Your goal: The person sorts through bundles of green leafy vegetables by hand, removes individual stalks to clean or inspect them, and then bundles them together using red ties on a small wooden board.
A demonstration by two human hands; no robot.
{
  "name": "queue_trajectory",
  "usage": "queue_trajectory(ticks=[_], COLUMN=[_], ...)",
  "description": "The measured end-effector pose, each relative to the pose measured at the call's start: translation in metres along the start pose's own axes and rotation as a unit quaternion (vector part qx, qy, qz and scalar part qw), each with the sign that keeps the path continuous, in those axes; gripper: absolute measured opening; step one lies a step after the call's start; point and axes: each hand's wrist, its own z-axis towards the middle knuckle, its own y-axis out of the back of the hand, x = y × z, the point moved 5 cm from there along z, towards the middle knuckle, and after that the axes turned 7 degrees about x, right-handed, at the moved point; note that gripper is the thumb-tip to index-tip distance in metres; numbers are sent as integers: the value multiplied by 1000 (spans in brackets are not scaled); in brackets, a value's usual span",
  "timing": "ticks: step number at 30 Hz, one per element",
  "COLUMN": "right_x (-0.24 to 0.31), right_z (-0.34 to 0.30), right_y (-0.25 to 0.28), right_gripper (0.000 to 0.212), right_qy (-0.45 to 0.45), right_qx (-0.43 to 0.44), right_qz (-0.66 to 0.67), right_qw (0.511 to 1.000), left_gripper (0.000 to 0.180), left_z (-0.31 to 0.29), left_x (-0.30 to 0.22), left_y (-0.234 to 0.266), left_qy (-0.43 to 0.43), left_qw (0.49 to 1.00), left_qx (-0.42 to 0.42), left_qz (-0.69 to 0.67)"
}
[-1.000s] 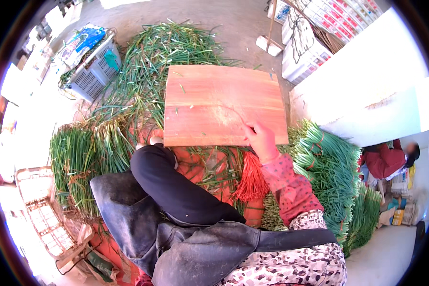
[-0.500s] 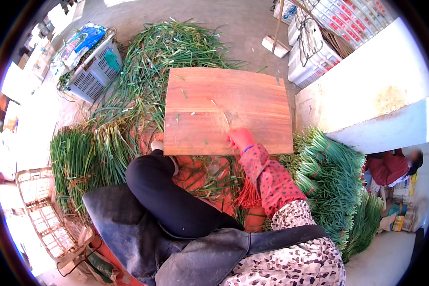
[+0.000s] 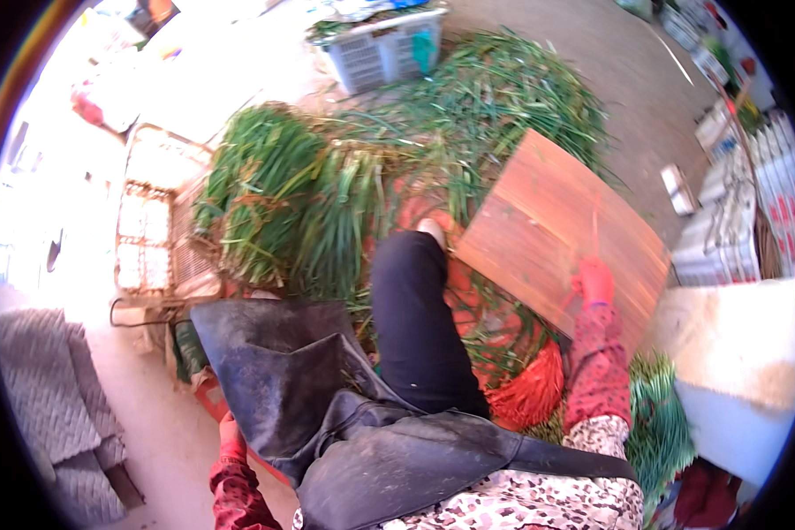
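My right hand [image 3: 595,281], in a red glove and red patterned sleeve, rests over the tilted wooden board [image 3: 539,212]. Its fingers are closed on a thin strand that sticks out ahead across the wood. Beside that forearm hangs a bunch of red string-like ties [image 3: 530,389]. My left hand [image 3: 230,437], also gloved in red, is low at the left, by the edge of the dark apron [image 3: 265,380] and a red rim; its fingers cannot be made out. Long green stalks [image 3: 265,194] stand in bundles left of my knee.
A heap of loose green leaves [image 3: 521,97] lies beyond the board. A grey-white basket [image 3: 380,57] stands behind. A plastic crate [image 3: 163,221] is at the left. Trimmed green bundles [image 3: 662,415] lie at the right, near a white block [image 3: 733,336]. Stacked white crates [image 3: 724,230] stand farther right.
The view has swung left, so the board and right hand sit farther right and look turned. My left hand has come into view at the lower left. The right hand still holds the strand.
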Motion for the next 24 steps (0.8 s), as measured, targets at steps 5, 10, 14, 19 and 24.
queue_trajectory(ticks=[5, 10, 14, 19, 24], right_x=[76, 176, 223, 214, 224], right_z=[-35, -72, -75, -6, 32], right_y=[-5, -134, -280, -424, -521], right_gripper=[31, 23, 24, 25, 26], right_qy=[48, 107, 99, 10, 49], right_qx=[-63, 233, 408, 449, 399], right_qz=[-165, 44, -5, -13, 48], right_qw=[983, 966, 907, 894, 915], left_gripper=[23, 25, 27, 23, 21], left_z=[9, 90, 128, 218, 260], left_x=[-127, -263, -265, -179, -160], left_y=[56, -128, -311, -426, -443], left_qy=[-25, -282, -255, -164, -130], left_qw=[988, 953, 927, 923, 944], left_qx=[-116, -52, 186, 277, 244], left_qz=[94, 98, 201, 209, 179])
